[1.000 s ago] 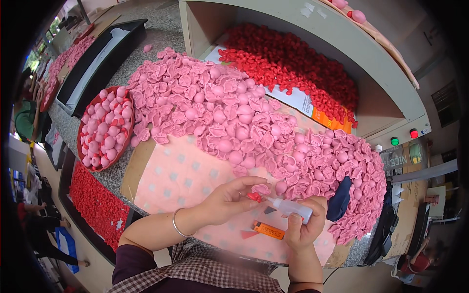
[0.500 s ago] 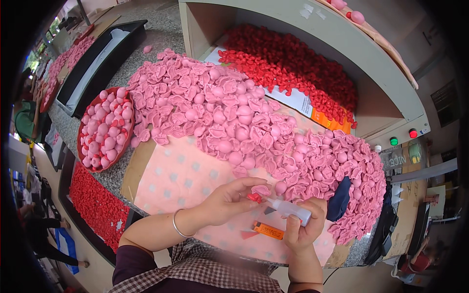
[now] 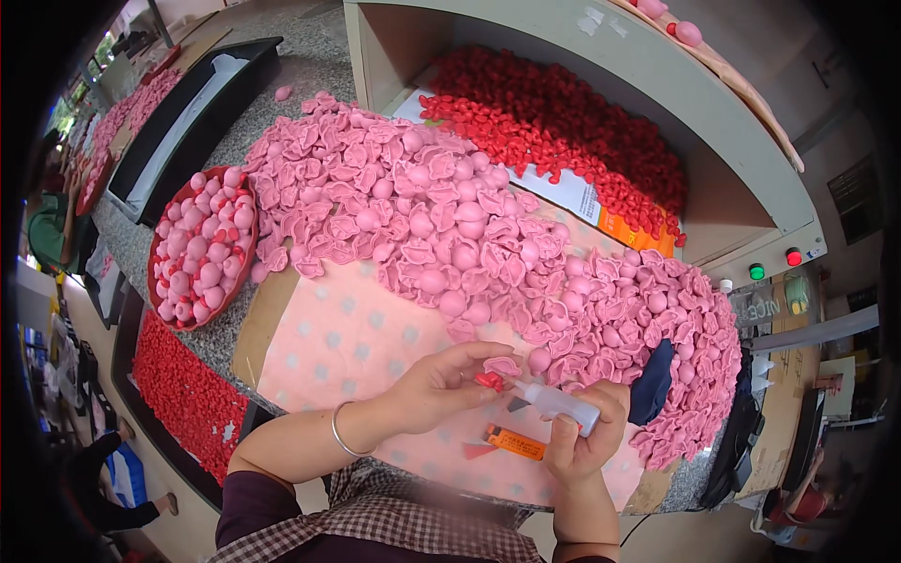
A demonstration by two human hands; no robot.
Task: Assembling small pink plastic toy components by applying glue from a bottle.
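Fingertips of my left hand (image 3: pixel 441 383) are pinching a small red piece (image 3: pixel 489 380), holding it right at the nozzle of the white glue bottle (image 3: pixel 556 405). My right hand (image 3: pixel 584 433) is wrapping closed around that bottle's body, tilting its tip leftward toward the red piece so the two are touching or nearly so; I cannot tell which. Both are hovering over the pink dotted cloth (image 3: pixel 347 338), just near of the big pile of pink petals (image 3: pixel 450 225). An orange tube (image 3: pixel 514 442) is lying on the cloth just beneath the bottle. My right fingers are covering much of the bottle, and the red piece's shape is too small to make out.
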